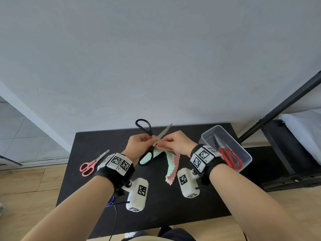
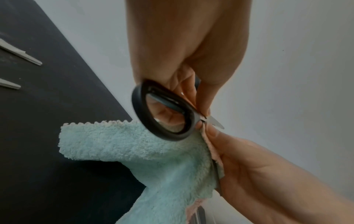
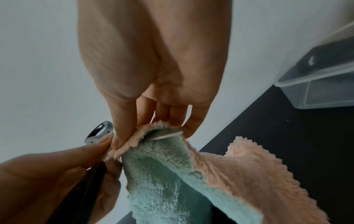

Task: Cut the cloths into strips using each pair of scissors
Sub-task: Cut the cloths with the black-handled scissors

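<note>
Black-handled scissors (image 1: pixel 150 153) are held above the black table (image 1: pixel 156 197) with their blades apart. My left hand (image 1: pixel 147 140) pinches them near the pivot; one handle ring (image 2: pixel 139 115) hangs free below my fingers. A fluffy cloth (image 1: pixel 171 164), mint green on one side and pink on the other, droops from my right hand (image 1: pixel 165 141), which pinches its top edge right beside the pivot. In the right wrist view one blade (image 3: pixel 166 134) lies inside the fold of the cloth (image 3: pixel 249 174) between my fingertips. The cloth's lower end trails down towards the table.
Small pink scissors (image 1: pixel 90 165) lie shut on the table's left side. Red-handled scissors (image 1: pixel 229 157) sit in a clear plastic box (image 1: pixel 243 148) at the right. A wall stands behind the table, and a black metal frame (image 1: pixel 278 108) rises at the far right.
</note>
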A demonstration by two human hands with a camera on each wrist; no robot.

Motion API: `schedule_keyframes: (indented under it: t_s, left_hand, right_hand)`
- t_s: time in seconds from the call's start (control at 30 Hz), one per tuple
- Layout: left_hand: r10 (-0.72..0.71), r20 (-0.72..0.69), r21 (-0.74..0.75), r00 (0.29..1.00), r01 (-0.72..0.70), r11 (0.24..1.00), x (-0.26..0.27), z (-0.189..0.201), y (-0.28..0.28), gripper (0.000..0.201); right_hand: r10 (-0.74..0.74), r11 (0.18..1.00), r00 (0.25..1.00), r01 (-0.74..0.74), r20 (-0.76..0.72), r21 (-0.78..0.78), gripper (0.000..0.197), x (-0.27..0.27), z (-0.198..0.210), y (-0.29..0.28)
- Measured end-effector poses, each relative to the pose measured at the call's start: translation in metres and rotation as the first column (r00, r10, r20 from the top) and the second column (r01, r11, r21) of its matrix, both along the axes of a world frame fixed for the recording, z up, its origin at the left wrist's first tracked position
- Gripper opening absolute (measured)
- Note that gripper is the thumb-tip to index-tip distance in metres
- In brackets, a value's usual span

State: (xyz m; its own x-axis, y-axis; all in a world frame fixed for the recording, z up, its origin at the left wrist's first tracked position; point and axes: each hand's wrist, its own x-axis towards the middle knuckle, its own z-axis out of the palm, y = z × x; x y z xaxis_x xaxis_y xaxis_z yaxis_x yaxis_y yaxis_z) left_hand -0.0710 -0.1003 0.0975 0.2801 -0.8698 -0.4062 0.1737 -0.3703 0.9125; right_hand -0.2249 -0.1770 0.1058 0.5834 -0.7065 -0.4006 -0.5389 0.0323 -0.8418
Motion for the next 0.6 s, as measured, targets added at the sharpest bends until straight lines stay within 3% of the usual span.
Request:
schedule_keyframes:
  t_s: [0.27,0.43,0.6]
  left_hand:
    - [0.112,-0.061,0.02,0.992,-0.111,0.994,0.005,-0.003,-0.002,0.005]
    - [0.122,-0.009,0.021,0.992,-0.122,0.992,0.007,-0.005,-0.002,0.009]
    - [0.255,-0.051,0.099,0.966,-0.249,0.963,0.024,-0.013,-0.002,0.012]
  right_hand:
    - [0.018,0.998,0.997,-0.023,-0.08,-0.057,0.022,-0.012,0.001,-0.004]
    - [-0.023,0.999,0.998,0.021,-0.062,-0.039,0.022,-0.022,-0.005,-0.005]
    - [-0.207,0.978,0.978,0.205,-0.039,-0.039,0.023,-0.048,-0.024,-0.008]
